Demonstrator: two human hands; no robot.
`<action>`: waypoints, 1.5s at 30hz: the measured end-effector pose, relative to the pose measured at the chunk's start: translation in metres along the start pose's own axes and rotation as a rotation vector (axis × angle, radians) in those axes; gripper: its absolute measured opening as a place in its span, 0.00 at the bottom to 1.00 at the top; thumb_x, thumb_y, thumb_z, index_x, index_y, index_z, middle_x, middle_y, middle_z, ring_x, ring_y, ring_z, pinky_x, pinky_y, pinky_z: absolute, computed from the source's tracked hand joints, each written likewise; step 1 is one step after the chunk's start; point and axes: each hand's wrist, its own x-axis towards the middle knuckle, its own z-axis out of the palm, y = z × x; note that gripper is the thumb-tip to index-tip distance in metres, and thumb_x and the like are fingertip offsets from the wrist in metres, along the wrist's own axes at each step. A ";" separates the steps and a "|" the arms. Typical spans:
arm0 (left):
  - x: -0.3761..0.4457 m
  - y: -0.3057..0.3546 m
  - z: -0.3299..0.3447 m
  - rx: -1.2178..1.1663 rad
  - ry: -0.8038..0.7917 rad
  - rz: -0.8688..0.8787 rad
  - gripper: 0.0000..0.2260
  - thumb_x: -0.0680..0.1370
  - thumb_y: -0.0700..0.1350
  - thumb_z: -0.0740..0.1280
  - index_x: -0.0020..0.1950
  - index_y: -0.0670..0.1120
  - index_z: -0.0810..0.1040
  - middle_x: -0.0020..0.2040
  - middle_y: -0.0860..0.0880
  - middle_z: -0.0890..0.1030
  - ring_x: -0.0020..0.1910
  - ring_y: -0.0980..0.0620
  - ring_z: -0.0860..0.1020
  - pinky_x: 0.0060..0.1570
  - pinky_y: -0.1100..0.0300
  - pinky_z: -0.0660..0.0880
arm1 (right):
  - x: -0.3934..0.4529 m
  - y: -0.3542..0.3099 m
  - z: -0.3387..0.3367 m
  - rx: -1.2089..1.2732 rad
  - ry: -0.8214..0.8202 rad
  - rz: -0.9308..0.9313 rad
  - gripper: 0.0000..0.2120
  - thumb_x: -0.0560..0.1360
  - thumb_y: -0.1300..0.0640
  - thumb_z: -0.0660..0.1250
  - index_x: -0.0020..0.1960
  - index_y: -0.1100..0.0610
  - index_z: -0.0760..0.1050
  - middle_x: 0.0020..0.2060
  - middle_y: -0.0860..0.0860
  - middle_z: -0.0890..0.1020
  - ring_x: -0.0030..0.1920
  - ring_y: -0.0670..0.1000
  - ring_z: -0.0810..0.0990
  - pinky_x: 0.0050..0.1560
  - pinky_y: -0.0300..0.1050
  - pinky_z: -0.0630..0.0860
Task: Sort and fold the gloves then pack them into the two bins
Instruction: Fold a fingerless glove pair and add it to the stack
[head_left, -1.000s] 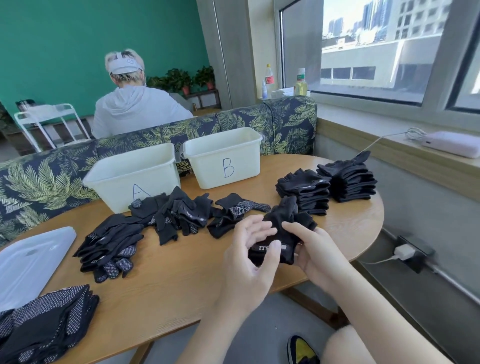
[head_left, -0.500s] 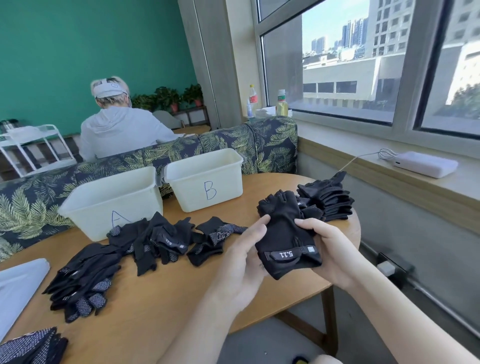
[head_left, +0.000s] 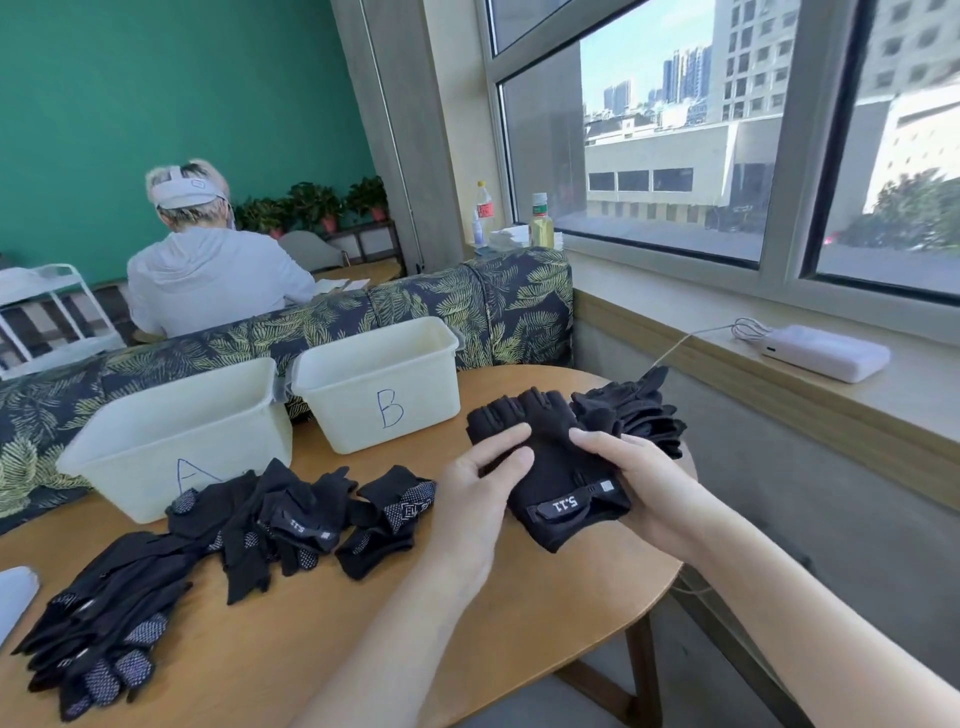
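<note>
Head camera looks down over a round wooden table (head_left: 467, 613) where both hands hold one black fingerless glove (head_left: 550, 467) just above the tabletop. Its wrist strap (printed "5.11", reading upside down from here) faces the viewer and its short finger stubs point away toward the window side. From the left, the left hand (head_left: 478, 499) pinches the glove, thumb laid across the top and the other digits underneath. At the glove's right edge, the right hand (head_left: 639, 488) grasps it with fingers curled over the fabric near the strap.

Just behind the held glove, near the table's far right edge, sits a stack of folded black gloves (head_left: 639, 415). Two cream plastic bins stand side by side at the back of the table against a leaf-patterned sofa back (head_left: 467, 296): bin A (head_left: 171, 441) on the left and bin B (head_left: 379, 384) on the right; their insides are only partly visible. In front of the bins lies a loose heap of unsorted black gloves (head_left: 291, 519), some with dotted grip palms, and another pile of long-fingered gloves (head_left: 104, 634) lies nearer the left edge.

Beyond the sofa a person in a grey hoodie (head_left: 208, 275) sits facing away.
</note>
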 end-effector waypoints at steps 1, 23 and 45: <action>0.009 0.001 0.001 0.058 0.016 0.038 0.13 0.79 0.38 0.71 0.61 0.51 0.85 0.57 0.53 0.86 0.59 0.53 0.83 0.65 0.50 0.78 | 0.007 -0.005 0.000 -0.027 0.028 -0.020 0.14 0.80 0.54 0.69 0.63 0.58 0.81 0.55 0.57 0.87 0.55 0.57 0.86 0.53 0.51 0.82; 0.138 -0.018 0.001 0.604 0.033 0.068 0.24 0.76 0.45 0.73 0.71 0.53 0.76 0.62 0.50 0.81 0.55 0.53 0.82 0.52 0.49 0.83 | 0.119 -0.020 -0.035 -0.920 0.459 -0.181 0.23 0.75 0.43 0.73 0.36 0.62 0.74 0.28 0.55 0.82 0.19 0.44 0.74 0.24 0.35 0.72; 0.130 -0.058 -0.012 0.905 -0.229 0.085 0.19 0.86 0.54 0.56 0.76 0.54 0.72 0.82 0.53 0.61 0.80 0.55 0.58 0.76 0.60 0.53 | 0.100 0.010 -0.045 -1.490 -0.019 -0.273 0.20 0.86 0.48 0.55 0.72 0.55 0.76 0.71 0.49 0.76 0.71 0.50 0.72 0.70 0.39 0.64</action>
